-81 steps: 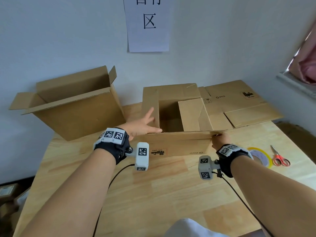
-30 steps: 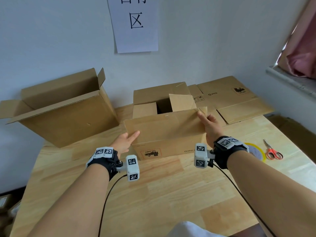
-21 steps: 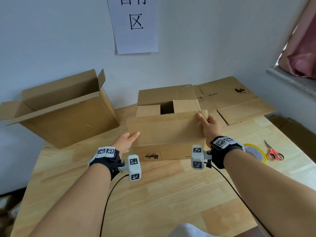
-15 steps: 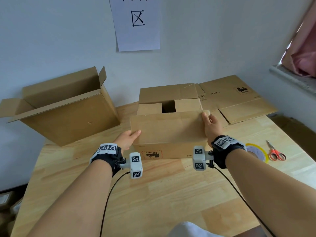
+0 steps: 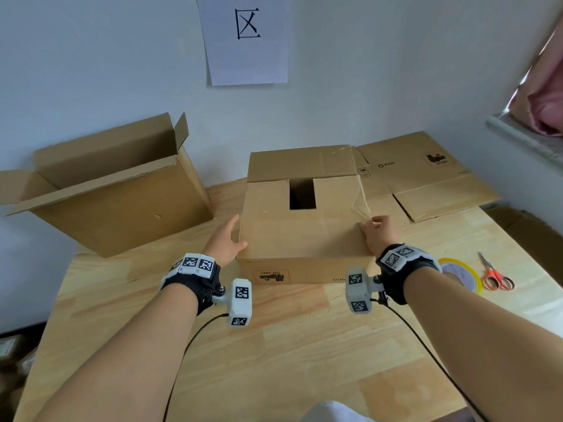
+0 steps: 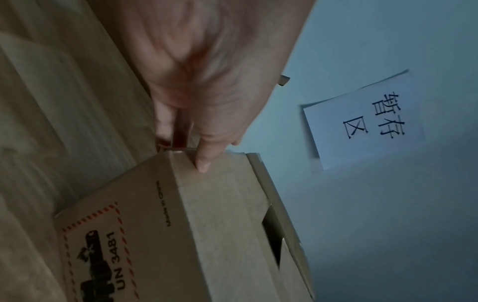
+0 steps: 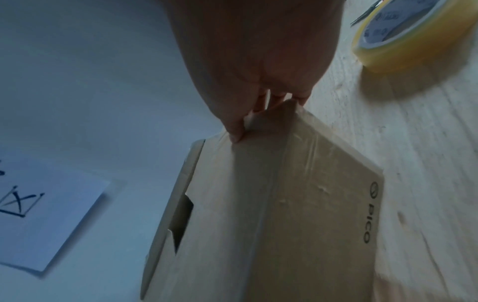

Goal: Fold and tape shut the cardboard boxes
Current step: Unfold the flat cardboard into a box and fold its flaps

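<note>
A brown cardboard box point(image 5: 304, 236) stands mid-table. Its front flap point(image 5: 304, 226) lies flat over the two side flaps, with a dark gap point(image 5: 302, 194) between them. The back flap point(image 5: 300, 162) still stands up. My left hand point(image 5: 236, 236) is at the box's left front corner, thumb point(image 6: 203, 163) pressing on the flap and fingers straight down the side. My right hand point(image 5: 370, 225) pinches the flap's right end, thumb point(image 7: 235, 132) on top and fingers curled under the edge. A yellow tape roll point(image 5: 460, 274) lies right of my right wrist.
A bigger open box point(image 5: 122, 208) lies on its side at the back left. Flattened cartons point(image 5: 426, 178) lean at the back right. Orange-handled scissors point(image 5: 495, 275) lie beside the tape. A paper sign point(image 5: 246, 38) hangs on the wall. Bare wooden table point(image 5: 289, 345) stretches toward me.
The front flap went from upright to flat on the side flaps. Both hands followed it down and now sit at its two ends.
</note>
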Demonstrator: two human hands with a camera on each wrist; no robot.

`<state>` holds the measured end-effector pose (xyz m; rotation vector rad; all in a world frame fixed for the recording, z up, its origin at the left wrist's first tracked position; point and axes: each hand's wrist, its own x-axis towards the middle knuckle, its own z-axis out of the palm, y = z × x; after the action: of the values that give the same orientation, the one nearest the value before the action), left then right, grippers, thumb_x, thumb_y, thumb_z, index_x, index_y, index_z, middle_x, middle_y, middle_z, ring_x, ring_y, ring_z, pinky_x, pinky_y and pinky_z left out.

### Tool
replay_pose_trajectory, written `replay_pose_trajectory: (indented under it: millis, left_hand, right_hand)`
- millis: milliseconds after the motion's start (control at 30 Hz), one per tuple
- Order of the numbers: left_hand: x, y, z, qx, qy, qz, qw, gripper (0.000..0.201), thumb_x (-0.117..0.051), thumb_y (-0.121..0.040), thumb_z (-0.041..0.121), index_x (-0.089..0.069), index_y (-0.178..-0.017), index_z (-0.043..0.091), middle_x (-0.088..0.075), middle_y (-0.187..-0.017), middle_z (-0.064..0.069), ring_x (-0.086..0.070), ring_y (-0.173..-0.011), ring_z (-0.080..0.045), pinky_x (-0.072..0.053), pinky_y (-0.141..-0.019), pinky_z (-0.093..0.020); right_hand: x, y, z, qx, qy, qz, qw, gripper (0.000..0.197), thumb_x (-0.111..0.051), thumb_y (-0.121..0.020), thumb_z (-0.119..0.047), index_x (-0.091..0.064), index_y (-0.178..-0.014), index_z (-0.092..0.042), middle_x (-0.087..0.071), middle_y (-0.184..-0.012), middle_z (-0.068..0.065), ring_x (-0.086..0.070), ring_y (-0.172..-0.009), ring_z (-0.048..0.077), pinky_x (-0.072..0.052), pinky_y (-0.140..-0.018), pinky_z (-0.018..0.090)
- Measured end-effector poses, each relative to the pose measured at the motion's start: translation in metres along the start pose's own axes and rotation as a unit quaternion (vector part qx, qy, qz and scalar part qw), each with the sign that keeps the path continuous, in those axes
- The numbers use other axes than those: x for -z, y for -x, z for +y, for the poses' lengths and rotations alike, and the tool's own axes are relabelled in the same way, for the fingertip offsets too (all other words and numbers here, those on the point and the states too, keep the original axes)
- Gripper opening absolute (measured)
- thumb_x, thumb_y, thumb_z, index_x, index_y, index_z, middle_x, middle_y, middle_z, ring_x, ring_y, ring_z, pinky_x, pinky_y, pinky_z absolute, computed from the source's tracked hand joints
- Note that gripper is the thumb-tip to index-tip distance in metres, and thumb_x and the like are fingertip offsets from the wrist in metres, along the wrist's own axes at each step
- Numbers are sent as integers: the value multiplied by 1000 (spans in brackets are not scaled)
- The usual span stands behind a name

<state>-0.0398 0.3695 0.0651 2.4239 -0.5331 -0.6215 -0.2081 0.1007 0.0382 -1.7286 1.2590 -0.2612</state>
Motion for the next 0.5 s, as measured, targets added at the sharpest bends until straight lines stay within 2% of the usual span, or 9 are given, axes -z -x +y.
replay_pose_trajectory:
  millis: [67,133,200,267,333,367,433,500]
  left_hand:
    - [-1,-1,0,-4,-11,-26,1000,70,-57,-94,15,-19,-151,28,-27,-154,3,-30,-141,-21,-29,-112,-36]
    - [-1,-4,2,-9,-72,-46,996,61,-52,-97,19,-24,-150,26,-34,-152,-5,-36,-137,-22,-32,-110,-35]
    - [1,-6,5,-15,-142,-60,988,55,-48,-99,23,-26,-149,23,-37,-150,-9,-39,-135,-24,-32,-110,-35]
    - [3,-6,8,-16,-189,-76,979,54,-45,-100,27,-26,-150,20,-38,-149,-10,-39,-135,-25,-32,-109,-34]
    - [4,-5,10,-14,-202,-90,975,54,-45,-100,29,-27,-149,18,-40,-148,-10,-46,-129,-26,-36,-106,-34]
    - [3,-2,11,-14,-203,-96,974,54,-46,-99,29,-27,-149,18,-42,-146,-11,-53,-122,-25,-40,-104,-34]
    - [0,4,14,-19,-207,-103,973,54,-45,-100,29,-28,-149,17,-47,-143,-11,-65,-96,-19,-48,-92,-30]
    - [-5,11,17,-23,-209,-99,973,52,-44,-100,28,-29,-148,16,-52,-136,-13,-66,-76,-13,-51,-81,-25]
  right_hand:
    - [-2,2,4,1,20,-10,1000,42,-54,-93,-26,-44,-128,-6,-50,-128,18,-54,-108,33,-43,-78,34]
    - [1,2,5,15,47,-21,999,45,-55,-93,-23,-41,-131,-4,-46,-131,18,-52,-110,34,-42,-80,35]
    - [4,2,-1,36,80,-30,996,48,-54,-92,-15,-36,-136,-6,-40,-137,17,-50,-114,33,-42,-86,36]
    - [5,4,-12,69,143,-26,987,56,-56,-88,-9,-33,-139,-11,-31,-142,14,-43,-120,34,-39,-97,39]
    - [2,11,-23,128,263,-8,956,59,-62,-84,-14,-36,-138,-19,-27,-142,10,-34,-126,32,-31,-105,42]
    - [-1,15,-28,168,316,-6,934,58,-65,-84,-20,-40,-136,-21,-28,-142,7,-32,-127,29,-29,-107,42]
    - [-10,22,-36,221,377,-41,898,55,-65,-84,-34,-46,-134,-23,-31,-142,5,-31,-129,27,-28,-108,43]
    - [-19,29,-42,227,408,-97,879,62,-63,-83,-47,-43,-137,-21,-31,-144,5,-30,-131,29,-28,-108,45]
